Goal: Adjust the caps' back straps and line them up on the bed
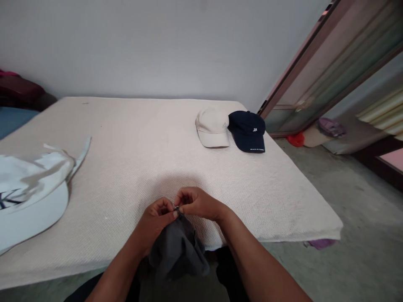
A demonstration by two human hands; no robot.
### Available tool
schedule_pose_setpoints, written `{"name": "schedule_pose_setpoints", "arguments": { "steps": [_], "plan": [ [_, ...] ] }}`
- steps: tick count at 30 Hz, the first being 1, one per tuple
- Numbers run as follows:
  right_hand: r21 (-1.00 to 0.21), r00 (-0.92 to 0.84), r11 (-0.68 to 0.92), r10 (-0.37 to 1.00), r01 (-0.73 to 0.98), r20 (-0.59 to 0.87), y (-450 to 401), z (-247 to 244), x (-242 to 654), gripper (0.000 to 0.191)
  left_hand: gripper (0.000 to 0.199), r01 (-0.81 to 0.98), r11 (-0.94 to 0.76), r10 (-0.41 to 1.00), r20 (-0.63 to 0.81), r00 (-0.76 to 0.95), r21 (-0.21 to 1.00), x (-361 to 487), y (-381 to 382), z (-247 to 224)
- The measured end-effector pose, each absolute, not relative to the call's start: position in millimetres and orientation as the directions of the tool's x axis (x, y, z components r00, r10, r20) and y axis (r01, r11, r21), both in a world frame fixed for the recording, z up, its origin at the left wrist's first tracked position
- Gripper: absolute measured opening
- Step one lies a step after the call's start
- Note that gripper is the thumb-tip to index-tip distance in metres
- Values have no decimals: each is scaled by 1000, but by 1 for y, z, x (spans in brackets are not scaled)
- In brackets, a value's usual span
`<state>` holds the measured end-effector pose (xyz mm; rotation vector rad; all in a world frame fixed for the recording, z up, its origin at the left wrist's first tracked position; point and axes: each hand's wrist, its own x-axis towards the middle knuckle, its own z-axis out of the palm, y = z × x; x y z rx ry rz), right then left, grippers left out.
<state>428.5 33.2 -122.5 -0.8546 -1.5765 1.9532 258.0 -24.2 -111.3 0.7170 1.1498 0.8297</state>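
A limp dark grey cloth cap [178, 247] hangs over the near edge of the bed, between my forearms. My left hand [158, 214] pinches its upper end, where a narrow strap with a small shiny buckle [176, 207] shows. Close against it, my right hand [197, 203] pinches the same strap from the other side, thumb and fingertips pressed together. Both hands almost touch at the buckle, and the fingertips hide part of it. The cap's front and brim cannot be made out.
Far right on the white bed cover [126, 167] lie a beige cap [212, 128] and a navy cap [248, 131], side by side. A large white cap [34, 197] with a loose strap is at the left. A wall [141, 50] stands behind; concrete floor [302, 167] lies right.
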Motion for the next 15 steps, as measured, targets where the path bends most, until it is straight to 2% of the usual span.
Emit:
{"name": "schedule_pose_setpoints", "arguments": {
  "steps": [3, 6, 15],
  "plan": [
    [-981, -661, -191, 732, 35, -166, 33, -123, 427, 14, 21, -92, 469, 876, -450, 175, 878, 257, -24, -113],
    [-985, -646, -168, 747, 47, -158, 33, -123, 426, 13, 18, -69, 467, 876, -451, 168, 882, 256, -24, -115],
    [-965, -663, -260, 726, -23, -180, 33, -123, 425, 13, 20, -205, 573, 819, -554, 146, 793, 255, -24, -115]
  ]
}}
